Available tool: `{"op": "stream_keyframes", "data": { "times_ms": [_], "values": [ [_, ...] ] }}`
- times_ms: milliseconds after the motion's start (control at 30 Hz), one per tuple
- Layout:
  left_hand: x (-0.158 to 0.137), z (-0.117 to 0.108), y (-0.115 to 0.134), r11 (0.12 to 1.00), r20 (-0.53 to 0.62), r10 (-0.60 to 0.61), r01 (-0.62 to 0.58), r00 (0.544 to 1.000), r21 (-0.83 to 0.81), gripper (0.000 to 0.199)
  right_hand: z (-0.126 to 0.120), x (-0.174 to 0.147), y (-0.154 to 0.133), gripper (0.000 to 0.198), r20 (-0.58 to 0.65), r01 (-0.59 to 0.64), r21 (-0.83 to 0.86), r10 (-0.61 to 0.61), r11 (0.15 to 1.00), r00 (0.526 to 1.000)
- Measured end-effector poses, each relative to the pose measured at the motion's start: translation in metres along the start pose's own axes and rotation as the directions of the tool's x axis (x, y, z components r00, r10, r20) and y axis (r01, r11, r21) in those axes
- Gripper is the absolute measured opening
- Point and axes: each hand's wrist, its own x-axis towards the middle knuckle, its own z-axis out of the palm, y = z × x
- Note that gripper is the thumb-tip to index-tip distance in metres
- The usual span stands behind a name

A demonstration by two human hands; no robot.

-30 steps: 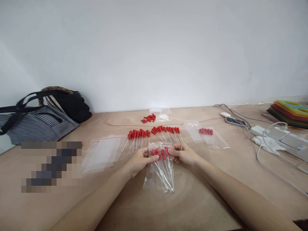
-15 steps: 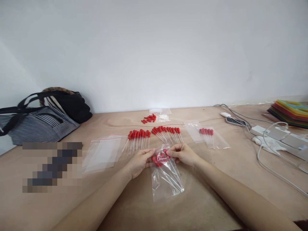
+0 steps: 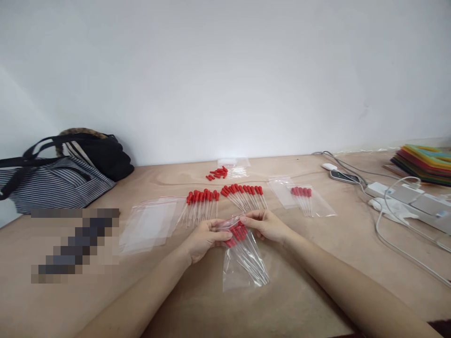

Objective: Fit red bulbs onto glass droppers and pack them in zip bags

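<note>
Both hands pinch the top of a clear zip bag (image 3: 234, 272) in front of me. Inside it lie several droppers (image 3: 241, 232) with red rubber bulbs, tips slanting down to the right. My left hand (image 3: 207, 238) is closed on the bag's upper left, thumb over the bulbs. At the upper right corner my right hand (image 3: 265, 226) is closed on the bag's edge, its lower fingers partly hidden. Just beyond the hands, more red-bulbed droppers (image 3: 201, 197) lie in a row, with a second fanned group (image 3: 243, 190) beside them.
Flat clear bags (image 3: 151, 225) lie at the left. A bag of droppers (image 3: 322, 206) rests at the right. Loose red bulbs (image 3: 217, 173) and glass tubes (image 3: 238, 172) lie near the wall. A striped bag (image 3: 66, 183), a power strip (image 3: 430, 206) and cables flank the workspace.
The droppers in the bag now lie straighter, with their bulbs more in line. My left thumb has moved right over the bulbs, and my right fingers have shifted to the bag's top edge.
</note>
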Motion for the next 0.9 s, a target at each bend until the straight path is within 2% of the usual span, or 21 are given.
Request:
{"op": "stream_keyframes", "data": {
  "times_ms": [100, 200, 267, 400, 533, 600, 733, 833, 900],
  "values": [
    [0.001, -0.001, -0.001, 0.999, -0.019, 0.043, -0.043, 0.999, 0.011, 0.046, 0.002, 0.002, 0.001, 0.029, -0.027, 0.046, 0.019, -0.045, 0.999, 0.999],
    [0.001, -0.004, 0.001, 0.991, -0.085, 0.09, -0.08, 0.992, 0.111, 0.05, -0.001, 0.006, 0.003, 0.019, -0.119, 0.025, 0.072, -0.017, 0.997, 0.993],
    [0.0, -0.007, 0.002, 0.979, -0.064, 0.067, -0.053, 0.996, 0.196, 0.056, -0.005, 0.008, 0.004, 0.014, -0.156, 0.002, 0.095, 0.013, 0.995, 0.988],
    [-0.003, -0.009, 0.002, 0.944, 0.009, 0.032, -0.033, 0.999, 0.328, 0.063, -0.012, 0.006, 0.005, 0.009, -0.147, -0.009, 0.089, 0.022, 0.996, 0.989],
    [-0.003, -0.007, 0.001, 0.95, -0.002, 0.059, -0.056, 0.998, 0.307, 0.057, -0.019, 0.0, 0.002, 0.028, -0.02, -0.036, 0.01, 0.036, 0.999, 0.999],
    [-0.003, -0.007, 0.002, 0.956, 0.004, 0.054, -0.053, 0.999, 0.287, 0.055, -0.023, -0.002, 0.001, 0.029, 0.051, -0.064, -0.056, 0.067, 0.996, 0.996],
    [-0.001, -0.012, 0.0, 0.94, 0.057, 0.046, -0.062, 0.997, 0.335, 0.045, -0.027, -0.005, 0.001, 0.043, 0.052, -0.083, -0.131, 0.09, 0.988, 0.995],
    [0.002, -0.016, -0.004, 0.87, -0.001, 0.164, -0.144, 0.986, 0.472, 0.03, -0.03, -0.012, 0.002, 0.056, 0.026, -0.115, -0.185, 0.122, 0.976, 0.992],
    [0.002, -0.015, -0.006, 0.743, -0.053, 0.328, -0.223, 0.943, 0.631, 0.023, -0.033, -0.019, 0.003, 0.057, 0.025, -0.139, -0.229, 0.149, 0.963, 0.989]
  ]
}}
